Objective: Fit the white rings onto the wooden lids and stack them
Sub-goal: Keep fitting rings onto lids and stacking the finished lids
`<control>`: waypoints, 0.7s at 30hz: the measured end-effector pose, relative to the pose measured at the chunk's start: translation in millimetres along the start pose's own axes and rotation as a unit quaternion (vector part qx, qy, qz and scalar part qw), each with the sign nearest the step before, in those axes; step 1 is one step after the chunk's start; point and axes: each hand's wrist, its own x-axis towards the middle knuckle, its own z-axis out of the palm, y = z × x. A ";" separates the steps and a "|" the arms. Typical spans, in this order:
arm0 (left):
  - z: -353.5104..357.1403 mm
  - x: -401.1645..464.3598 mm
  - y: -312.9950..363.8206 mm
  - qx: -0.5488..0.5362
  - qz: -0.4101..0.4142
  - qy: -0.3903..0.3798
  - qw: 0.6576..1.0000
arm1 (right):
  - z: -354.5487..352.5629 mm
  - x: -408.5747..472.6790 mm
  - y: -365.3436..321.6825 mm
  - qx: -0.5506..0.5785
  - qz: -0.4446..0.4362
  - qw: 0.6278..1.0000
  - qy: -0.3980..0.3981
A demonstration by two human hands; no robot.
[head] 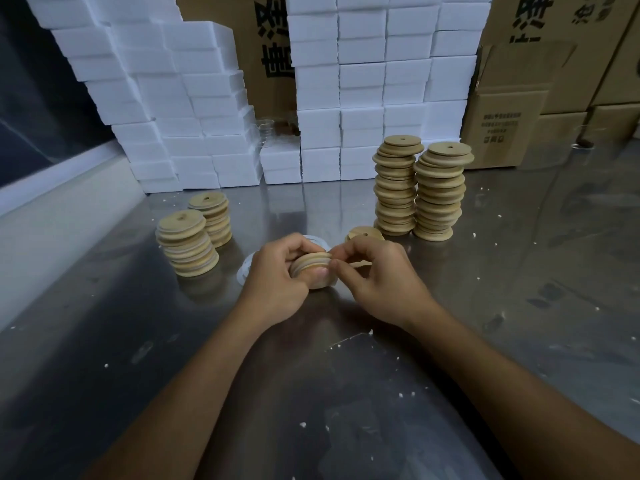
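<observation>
At the far left, near the table's back edge, two short stacks of round pale wooden lids (pixel 194 242) stood side by side on the dull grey metal table (pixel 346 393); pale bands showed between their layers, so these were probably the finished, ringed ones. Behind them rose a wall of white foam blocks (pixel 194 109).

Nearer the middle, loose white rings (pixel 246 270) lay flat on the table, partly hidden behind the left hand (pixel 277 275). That hand had its fingers curled over the top and its thumb under the edge of a round wooden lid (pixel 310 268), held on its side just above the table. The right hand (pixel 374 278) met it from the other side, thumb and forefinger pinched at the lid's rim, where a pale band ran around the groove.

The step in hand looked to be seating a ring on this lid. Whether the ring sat fully round could not be told, since the fingers covered much of the rim.

Just behind the right hand lay a single bare wooden lid (pixel 363 233), and beyond it stood two tall stacks of unringed wooden lids (pixel 419 192), with brown cardboard cartons (pixel 512 109) further right.

The next move likely called for working the ring evenly round the rim, then carrying the lid left to the short stacks.
</observation>
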 end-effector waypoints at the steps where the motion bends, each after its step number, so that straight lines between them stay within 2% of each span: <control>1: -0.8 0.1 -0.5 -0.004 -0.004 -0.002 1.000 | -0.3 0.5 0.4 -0.002 0.004 1.000 0.002; 9: -3.5 -1.1 2.3 -0.059 -0.036 0.000 0.998 | 1.1 3.6 3.3 0.012 0.010 1.000 0.011; 16: 0.6 -3.2 1.9 -0.160 -0.076 0.017 0.984 | 1.4 0.1 6.9 0.035 0.027 0.999 0.020; 21: -1.0 -3.9 1.5 -0.184 -0.080 0.007 0.980 | 2.0 2.1 5.8 0.041 0.038 0.998 0.002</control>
